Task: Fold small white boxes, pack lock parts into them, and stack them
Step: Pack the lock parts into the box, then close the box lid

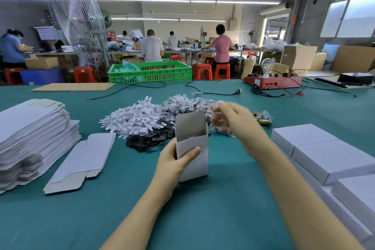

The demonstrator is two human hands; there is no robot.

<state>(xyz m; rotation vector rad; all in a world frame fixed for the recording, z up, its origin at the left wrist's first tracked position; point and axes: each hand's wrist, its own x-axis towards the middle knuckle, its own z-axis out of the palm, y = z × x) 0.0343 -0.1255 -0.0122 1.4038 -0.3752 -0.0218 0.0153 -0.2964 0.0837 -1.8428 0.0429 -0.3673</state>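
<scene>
Thin white card – the box [192, 148] looks light and crushable, so the left hand [174, 163] pinches its lower walls near the bench's middle – the right hand [233, 121] is blurred, fingers curled, apparently on a clear packet.

No legible text, label or number anywhere.

White box [192, 160], teal table [223, 209], green crate [150, 72].

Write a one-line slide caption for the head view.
Left hand holds an open white box upright on the green table while the blurred right hand hovers beside its mouth.
</scene>
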